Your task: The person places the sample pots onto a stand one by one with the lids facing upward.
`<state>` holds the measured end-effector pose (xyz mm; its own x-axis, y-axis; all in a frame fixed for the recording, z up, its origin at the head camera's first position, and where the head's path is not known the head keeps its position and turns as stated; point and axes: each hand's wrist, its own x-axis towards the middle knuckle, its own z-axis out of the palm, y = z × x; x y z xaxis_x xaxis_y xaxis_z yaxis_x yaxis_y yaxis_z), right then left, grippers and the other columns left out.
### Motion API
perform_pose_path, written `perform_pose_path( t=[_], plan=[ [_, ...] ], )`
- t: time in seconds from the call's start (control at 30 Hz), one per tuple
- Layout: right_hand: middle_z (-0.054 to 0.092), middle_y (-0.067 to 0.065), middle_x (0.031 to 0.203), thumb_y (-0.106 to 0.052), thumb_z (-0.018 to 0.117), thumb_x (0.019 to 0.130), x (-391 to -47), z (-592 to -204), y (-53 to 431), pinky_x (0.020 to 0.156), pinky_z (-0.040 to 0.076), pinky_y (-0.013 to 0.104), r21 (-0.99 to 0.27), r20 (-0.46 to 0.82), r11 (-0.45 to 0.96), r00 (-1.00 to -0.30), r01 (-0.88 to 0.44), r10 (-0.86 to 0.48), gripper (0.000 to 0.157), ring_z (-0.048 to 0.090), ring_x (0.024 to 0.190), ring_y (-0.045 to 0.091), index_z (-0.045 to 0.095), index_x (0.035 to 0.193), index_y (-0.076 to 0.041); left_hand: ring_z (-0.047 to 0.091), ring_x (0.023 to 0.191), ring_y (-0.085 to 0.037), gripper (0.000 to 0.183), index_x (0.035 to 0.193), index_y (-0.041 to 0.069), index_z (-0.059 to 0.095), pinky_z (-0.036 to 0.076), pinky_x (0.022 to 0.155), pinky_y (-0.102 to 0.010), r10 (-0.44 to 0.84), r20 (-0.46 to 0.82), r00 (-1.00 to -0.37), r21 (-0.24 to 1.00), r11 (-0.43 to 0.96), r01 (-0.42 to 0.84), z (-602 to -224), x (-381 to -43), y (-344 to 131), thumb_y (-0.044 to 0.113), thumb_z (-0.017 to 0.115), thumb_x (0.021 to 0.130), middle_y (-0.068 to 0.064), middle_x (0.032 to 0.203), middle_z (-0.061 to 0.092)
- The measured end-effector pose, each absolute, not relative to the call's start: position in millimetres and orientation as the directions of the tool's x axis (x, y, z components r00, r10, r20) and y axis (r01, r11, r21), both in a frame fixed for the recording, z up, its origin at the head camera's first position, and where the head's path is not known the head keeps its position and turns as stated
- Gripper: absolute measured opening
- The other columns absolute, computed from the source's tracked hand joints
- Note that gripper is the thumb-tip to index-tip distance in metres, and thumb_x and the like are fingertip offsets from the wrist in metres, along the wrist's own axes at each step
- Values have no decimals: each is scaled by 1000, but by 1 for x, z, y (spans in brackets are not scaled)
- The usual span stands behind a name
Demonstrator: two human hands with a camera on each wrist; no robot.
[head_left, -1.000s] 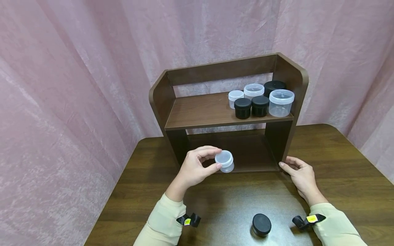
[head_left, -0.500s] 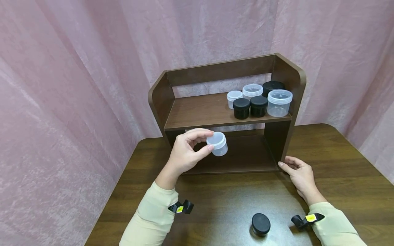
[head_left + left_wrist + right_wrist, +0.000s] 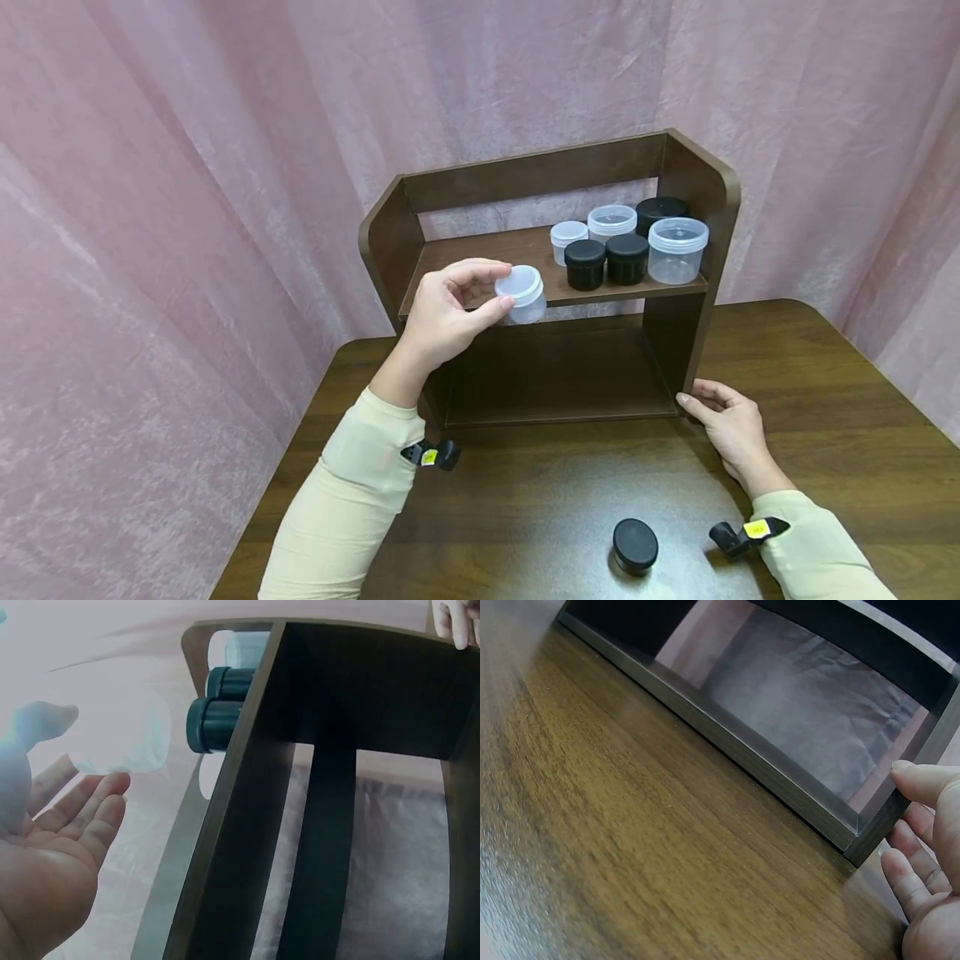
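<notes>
My left hand (image 3: 442, 315) pinches a small clear plastic jar (image 3: 527, 307) with a whitish screw lid between thumb and fingers. It is held up in front of the upper board's edge, left of the two black jars. In the left wrist view glare washes out this jar (image 3: 124, 739). My right hand (image 3: 731, 429) grips the lower front corner of the brown wooden shelf unit's right side panel (image 3: 682, 358). In the right wrist view its thumb (image 3: 922, 781) lies on the panel's inner side, with the other fingers outside.
On the upper board (image 3: 468, 246), at the right, stand several jars: a small clear jar (image 3: 567, 246), black jars (image 3: 585, 267) and a larger clear jar (image 3: 677, 254) among them. A black-lidded jar (image 3: 635, 546) stands on the wooden table (image 3: 525, 517) in front. Pink curtains hang behind.
My left hand has risen with the clear jar from the lower compartment's front to the upper board's level, moving slightly left. The right hand stays on the side panel.
</notes>
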<state>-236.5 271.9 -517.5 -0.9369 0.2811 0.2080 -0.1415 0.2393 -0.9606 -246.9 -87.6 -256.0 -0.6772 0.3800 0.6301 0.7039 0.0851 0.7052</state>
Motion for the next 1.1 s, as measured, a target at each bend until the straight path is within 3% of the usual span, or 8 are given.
perform_pose_path(
  t=[0.37,0.6,0.87,1.1],
  plan=[
    [61,-21,91,-27,74,86,-237,-517,271,70,47,9,-959,208,248,-936,-139,283,46,56,87,-5,61,116,5,64,78,-17,29,107,-1,70,53,69,-24,328,559,-761,755,177,631,-244,-278,-80,3,77,79,-11,98,71],
    [61,-20,92,-28,74,86,-236,-517,272,70,47,9,-960,200,248,-939,-131,280,47,56,88,-5,61,117,5,68,90,-17,30,109,1,70,55,76,-26,288,461,-839,815,238,529,-239,-307,-76,8,78,80,-11,103,71],
    [61,-20,91,-27,74,86,-236,-516,272,70,47,9,-963,195,239,-940,-128,281,46,56,88,-5,61,117,5,68,87,-13,29,108,7,72,54,75,-25,262,411,-873,802,352,483,-241,-338,-67,16,78,81,-5,98,72],
    [62,-20,91,-24,75,85,-238,-518,272,70,48,10,-967,197,216,-939,-138,282,42,57,87,-4,62,114,4,66,88,-13,28,108,7,72,51,74,-24,247,382,-890,822,350,450,-248,-351,-62,15,77,82,-5,98,72]
  ],
)
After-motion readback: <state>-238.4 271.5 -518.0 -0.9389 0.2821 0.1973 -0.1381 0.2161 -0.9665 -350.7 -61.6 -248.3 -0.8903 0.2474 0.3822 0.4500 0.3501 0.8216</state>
